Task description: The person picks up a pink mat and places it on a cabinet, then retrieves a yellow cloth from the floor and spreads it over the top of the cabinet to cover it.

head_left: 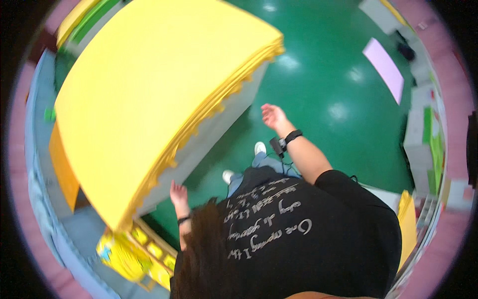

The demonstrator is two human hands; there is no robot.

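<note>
Yellow sheets (pixel 149 94), a thick pile of large paper or card with a ragged, stepped edge, fill the upper left of the frame and rest on a pale grey surface (pixel 219 129). The left hand (pixel 178 193) sits at the lower corner of that pile, fingers up against the surface's edge just under the lowest sheets; whether its grip closes on anything I cannot tell, since the fingertips are partly hidden. The right hand (pixel 273 116) hangs free near the frame's centre, grip wide and empty, fingers spread, well apart from the pile's right edge, with a black wristband (pixel 293 135) behind it. Below both lies the green floor (pixel 323 74), with white shoes (pixel 259 147) between the hands. To handle such a wide pile well, I judge both hands should take opposite edges and keep the sheets squared, as the uneven edge suggests they slide easily. A lilac sheet (pixel 383 67) lies at the upper right, and yellow printed packages (pixel 127 254) at the lower left.
</note>
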